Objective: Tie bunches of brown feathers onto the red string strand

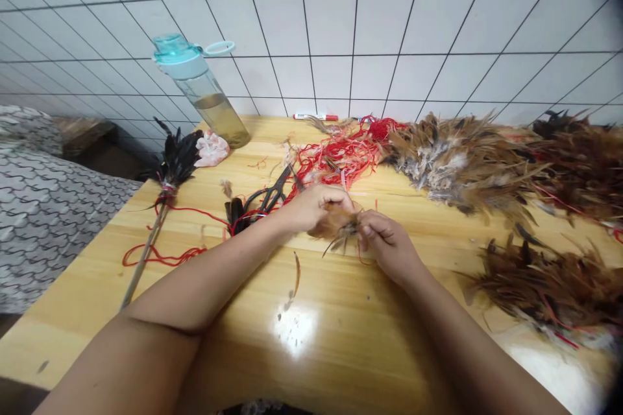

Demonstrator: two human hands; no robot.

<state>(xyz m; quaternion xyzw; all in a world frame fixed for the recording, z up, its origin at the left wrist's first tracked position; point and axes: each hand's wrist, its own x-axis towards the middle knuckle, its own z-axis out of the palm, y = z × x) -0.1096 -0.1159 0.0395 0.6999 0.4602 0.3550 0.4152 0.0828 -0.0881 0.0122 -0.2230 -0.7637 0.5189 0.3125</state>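
Over the middle of the table, my left hand (318,207) is closed around a small bunch of brown and dark feathers (346,228). My right hand (387,243) pinches at the bunch's right end, where a thin red thread shows by the fingertips. Just left of my left hand lie black scissors (270,194), partly hidden by the wrist. Some black feathers (235,215) rest beside them. Farther left is a stick (146,256) with black feathers (178,152) bound to its top by red yarn (168,192). A loose brown feather (296,275) lies below my hands.
A tangle of red yarn (335,159) sits behind my hands. Large brown feather bundles (467,155) (555,279) cover the right side. At the back left stands a water bottle (209,94) near a crumpled pinkish wad (213,148). A red-and-white marker (315,117) lies by the tiled wall.
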